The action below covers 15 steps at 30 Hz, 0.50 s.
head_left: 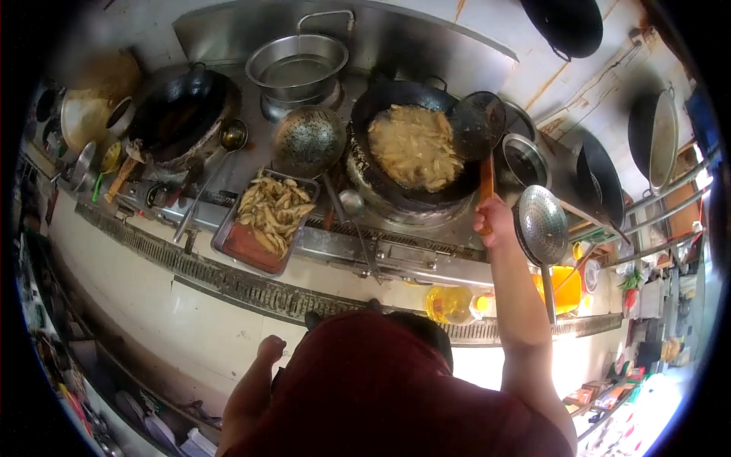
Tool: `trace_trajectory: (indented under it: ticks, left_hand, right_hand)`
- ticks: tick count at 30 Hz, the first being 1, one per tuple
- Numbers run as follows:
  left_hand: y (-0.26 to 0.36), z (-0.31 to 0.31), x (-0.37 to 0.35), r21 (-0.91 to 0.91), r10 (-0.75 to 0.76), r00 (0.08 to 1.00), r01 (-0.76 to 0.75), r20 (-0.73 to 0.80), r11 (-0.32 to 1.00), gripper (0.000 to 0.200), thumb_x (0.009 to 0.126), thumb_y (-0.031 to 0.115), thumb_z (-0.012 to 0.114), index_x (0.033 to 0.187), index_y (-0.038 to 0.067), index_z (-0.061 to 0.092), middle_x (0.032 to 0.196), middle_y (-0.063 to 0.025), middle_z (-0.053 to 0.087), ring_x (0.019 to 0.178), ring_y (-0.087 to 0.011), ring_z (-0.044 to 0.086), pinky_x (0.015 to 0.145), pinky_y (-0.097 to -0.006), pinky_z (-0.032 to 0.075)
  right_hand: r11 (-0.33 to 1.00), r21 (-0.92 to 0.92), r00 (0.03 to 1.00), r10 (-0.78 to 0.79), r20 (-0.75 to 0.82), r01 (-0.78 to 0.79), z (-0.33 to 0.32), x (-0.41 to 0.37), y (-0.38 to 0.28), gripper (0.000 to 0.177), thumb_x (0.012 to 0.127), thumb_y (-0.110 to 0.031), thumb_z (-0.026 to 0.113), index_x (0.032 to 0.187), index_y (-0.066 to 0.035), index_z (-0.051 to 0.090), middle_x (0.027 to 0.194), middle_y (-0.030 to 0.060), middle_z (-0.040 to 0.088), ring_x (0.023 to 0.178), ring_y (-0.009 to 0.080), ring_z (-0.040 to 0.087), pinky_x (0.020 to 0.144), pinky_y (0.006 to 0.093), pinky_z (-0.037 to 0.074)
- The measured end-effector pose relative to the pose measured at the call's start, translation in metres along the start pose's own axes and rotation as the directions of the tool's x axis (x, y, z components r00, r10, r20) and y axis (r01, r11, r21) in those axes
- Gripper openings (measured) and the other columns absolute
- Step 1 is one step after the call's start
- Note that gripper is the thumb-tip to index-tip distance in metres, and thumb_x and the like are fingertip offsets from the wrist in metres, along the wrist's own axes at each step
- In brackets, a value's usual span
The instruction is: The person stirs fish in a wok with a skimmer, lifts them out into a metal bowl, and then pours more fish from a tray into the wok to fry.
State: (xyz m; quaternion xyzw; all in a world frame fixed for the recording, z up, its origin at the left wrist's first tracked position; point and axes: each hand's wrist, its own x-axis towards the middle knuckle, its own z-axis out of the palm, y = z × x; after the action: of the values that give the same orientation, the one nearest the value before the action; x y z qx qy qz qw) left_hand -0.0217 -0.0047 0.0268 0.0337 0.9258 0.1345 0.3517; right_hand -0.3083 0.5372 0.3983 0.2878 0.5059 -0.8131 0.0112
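Dark red shirt point(396, 388) fills the near foreground; left hand point(270, 349) hangs low beside it, well apart from the stove, and its grip cannot be told. Right hand point(493, 221) is clamped round the orange wooden handle point(486, 183) of a dark round mesh skimmer point(477, 118). The skimmer's bowl lies at the right rim of the black wok point(373, 107), which holds pale frying strips point(415, 145); a rectangular metal tray point(228, 242) of fried strips sits to the wok's left.

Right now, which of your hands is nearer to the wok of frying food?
Right. The right hand grips the orange skimmer handle just at the near rim of the wok; the left hand is curled low at my side, far from it.
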Motion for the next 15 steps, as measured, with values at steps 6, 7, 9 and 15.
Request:
trace_trajectory:
  ticks: [6,7,9,15]
  left_hand:
    - [0.002,0.013,-0.002,-0.015,-0.037,0.999,0.037,-0.010,0.999,0.034,0.082,0.035,0.047,0.088,0.005,0.062,0.099,-0.0162,0.059,0.095,-0.0320,0.055,0.084,-0.0395,0.043]
    - [0.004,0.012,-0.002,-0.018,-0.038,0.999,0.038,-0.010,0.999,0.034,0.082,0.035,0.047,0.088,0.005,0.062,0.099,-0.0162,0.059,0.095,-0.0320,0.055,0.084,-0.0395,0.043]
    - [0.009,0.010,-0.003,0.082,0.022,1.000,-0.023,0.017,0.996,0.033,0.084,0.033,0.046,0.089,0.005,0.062,0.098,-0.0158,0.060,0.094,-0.0323,0.055,0.083,-0.0398,0.043]
    - [0.035,-0.011,-0.013,0.193,0.165,0.986,-0.163,0.005,0.968,0.025,0.084,0.024,0.044,0.087,0.008,0.063,0.095,-0.0133,0.060,0.094,-0.0300,0.055,0.082,-0.0403,0.044]
  right_hand:
    - [0.965,-0.217,0.989,-0.145,0.035,0.149,0.001,-0.006,0.002,0.018,0.076,0.001,0.040,0.089,-0.010,0.044,0.061,0.0037,0.041,0.042,0.0116,0.038,0.033,0.0234,0.032]
    - [0.926,-0.314,0.975,-0.221,-0.007,0.208,0.005,-0.010,0.005,0.020,0.075,0.001,0.040,0.089,-0.011,0.044,0.063,0.0041,0.043,0.041,0.0116,0.037,0.032,0.0227,0.031]
    - [0.945,-0.274,0.984,-0.177,0.025,0.177,0.004,-0.014,0.008,0.020,0.074,0.001,0.040,0.090,-0.011,0.045,0.063,0.0039,0.043,0.042,0.0111,0.038,0.033,0.0223,0.032]
    - [0.986,0.041,0.978,0.153,0.145,-0.160,-0.015,0.008,0.011,0.018,0.073,0.000,0.043,0.088,-0.010,0.043,0.064,0.0044,0.043,0.045,0.0112,0.039,0.036,0.0215,0.032]
